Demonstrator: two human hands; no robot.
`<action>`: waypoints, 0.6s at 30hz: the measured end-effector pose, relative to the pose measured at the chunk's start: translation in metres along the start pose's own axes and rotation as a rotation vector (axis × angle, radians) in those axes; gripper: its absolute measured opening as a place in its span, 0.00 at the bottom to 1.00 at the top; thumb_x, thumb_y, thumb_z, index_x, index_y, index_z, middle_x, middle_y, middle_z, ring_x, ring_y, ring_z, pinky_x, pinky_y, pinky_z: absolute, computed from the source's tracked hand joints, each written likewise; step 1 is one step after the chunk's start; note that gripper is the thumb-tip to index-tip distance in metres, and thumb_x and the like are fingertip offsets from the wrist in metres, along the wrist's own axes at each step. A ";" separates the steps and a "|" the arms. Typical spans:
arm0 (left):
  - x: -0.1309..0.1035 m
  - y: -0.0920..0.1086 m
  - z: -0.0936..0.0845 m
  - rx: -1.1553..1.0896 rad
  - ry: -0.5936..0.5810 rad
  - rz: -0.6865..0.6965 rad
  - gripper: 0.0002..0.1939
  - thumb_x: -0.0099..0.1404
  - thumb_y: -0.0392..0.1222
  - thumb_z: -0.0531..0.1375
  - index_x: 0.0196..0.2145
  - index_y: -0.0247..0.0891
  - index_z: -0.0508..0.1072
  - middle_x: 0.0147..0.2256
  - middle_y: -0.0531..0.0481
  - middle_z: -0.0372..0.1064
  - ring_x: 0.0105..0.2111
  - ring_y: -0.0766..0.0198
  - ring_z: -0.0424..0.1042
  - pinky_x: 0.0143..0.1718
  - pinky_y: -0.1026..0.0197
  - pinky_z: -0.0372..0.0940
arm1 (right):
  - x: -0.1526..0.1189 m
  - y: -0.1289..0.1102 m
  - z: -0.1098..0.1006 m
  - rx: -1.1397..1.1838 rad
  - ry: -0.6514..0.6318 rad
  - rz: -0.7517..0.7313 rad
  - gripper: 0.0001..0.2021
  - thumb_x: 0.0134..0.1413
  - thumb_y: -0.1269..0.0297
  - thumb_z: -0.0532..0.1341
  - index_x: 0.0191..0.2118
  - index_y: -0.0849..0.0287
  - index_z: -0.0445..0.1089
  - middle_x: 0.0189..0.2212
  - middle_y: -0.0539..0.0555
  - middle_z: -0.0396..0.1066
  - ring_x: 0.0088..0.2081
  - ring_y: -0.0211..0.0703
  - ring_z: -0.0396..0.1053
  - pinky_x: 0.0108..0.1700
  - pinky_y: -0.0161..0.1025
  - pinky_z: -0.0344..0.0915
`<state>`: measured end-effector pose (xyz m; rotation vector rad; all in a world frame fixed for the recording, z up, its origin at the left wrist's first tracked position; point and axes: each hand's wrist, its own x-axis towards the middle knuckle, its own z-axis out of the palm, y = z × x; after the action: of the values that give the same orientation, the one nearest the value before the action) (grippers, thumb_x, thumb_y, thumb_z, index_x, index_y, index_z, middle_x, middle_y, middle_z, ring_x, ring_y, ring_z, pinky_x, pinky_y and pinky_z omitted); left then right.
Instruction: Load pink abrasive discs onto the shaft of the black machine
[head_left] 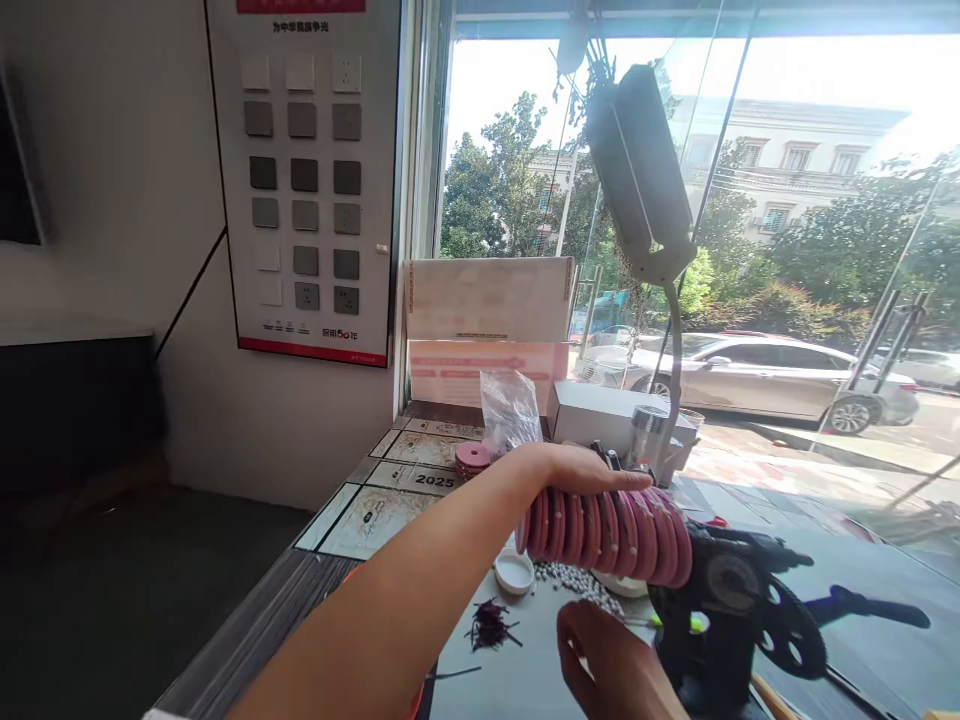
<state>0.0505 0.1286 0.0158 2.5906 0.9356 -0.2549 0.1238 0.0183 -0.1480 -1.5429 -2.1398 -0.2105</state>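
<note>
Hands worked close together over the cluttered table (480,690) beside the window in the head view. The left hand (581,470) lay flat and open along the top of a row of pink discs (607,530), fingers stretched out, apparently to keep the stacked row pressed together and steady where it met the black hand-crank machine (731,610). The right hand (611,665), low in the frame, was curled near a thin green stick (675,622) at the machine's side; whether it actually pinched that stick could not be told. White beads (574,580) and a small white cap (514,572) lay just below the discs, a tuft of dark threads (491,625) nearby, and a spare pink stack (472,458) sat further back beside a clear plastic bag (510,405).
</note>
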 end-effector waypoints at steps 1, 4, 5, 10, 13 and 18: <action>-0.001 0.001 0.000 0.001 0.009 0.007 0.45 0.56 0.69 0.35 0.53 0.29 0.61 0.56 0.37 0.55 0.54 0.48 0.56 0.53 0.50 0.51 | -0.002 -0.002 -0.022 0.051 0.035 -0.082 0.09 0.47 0.77 0.50 0.28 0.56 0.61 0.23 0.50 0.66 0.23 0.38 0.66 0.26 0.32 0.61; -0.004 0.004 -0.001 0.012 0.042 0.032 0.43 0.59 0.66 0.34 0.53 0.26 0.61 0.55 0.35 0.55 0.53 0.48 0.57 0.53 0.51 0.51 | 0.006 0.000 -0.089 0.148 0.141 -0.144 0.05 0.56 0.66 0.49 0.30 0.54 0.59 0.25 0.49 0.66 0.25 0.37 0.66 0.26 0.32 0.62; -0.005 0.004 -0.002 0.020 0.050 0.037 0.41 0.61 0.63 0.34 0.52 0.26 0.61 0.55 0.34 0.55 0.53 0.49 0.57 0.53 0.51 0.52 | 0.014 0.003 -0.105 0.142 0.202 -0.128 0.07 0.57 0.64 0.48 0.29 0.54 0.58 0.24 0.49 0.65 0.23 0.38 0.65 0.24 0.32 0.62; -0.011 0.003 -0.009 0.074 0.074 0.080 0.24 0.66 0.46 0.41 0.50 0.27 0.64 0.51 0.37 0.61 0.49 0.55 0.62 0.50 0.58 0.55 | 0.049 0.016 -0.128 0.034 0.095 -0.087 0.11 0.56 0.63 0.44 0.24 0.55 0.55 0.24 0.53 0.64 0.26 0.42 0.64 0.25 0.36 0.61; -0.013 -0.003 -0.009 0.074 0.077 0.110 0.20 0.64 0.42 0.44 0.47 0.30 0.66 0.48 0.40 0.65 0.46 0.58 0.64 0.48 0.60 0.57 | 0.056 0.014 -0.122 0.011 0.027 -0.091 0.12 0.56 0.64 0.43 0.24 0.55 0.56 0.25 0.54 0.64 0.27 0.43 0.63 0.28 0.38 0.61; -0.016 -0.009 -0.001 0.034 0.147 0.137 0.19 0.64 0.40 0.43 0.48 0.31 0.65 0.48 0.42 0.65 0.46 0.60 0.64 0.47 0.60 0.58 | 0.060 0.008 -0.121 -0.032 -0.016 -0.098 0.11 0.56 0.66 0.44 0.26 0.56 0.58 0.26 0.54 0.66 0.27 0.44 0.64 0.29 0.39 0.60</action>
<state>0.0325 0.1260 0.0186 2.7203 0.8033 -0.0443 0.1523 0.0235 -0.0162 -1.4632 -2.2371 -0.2682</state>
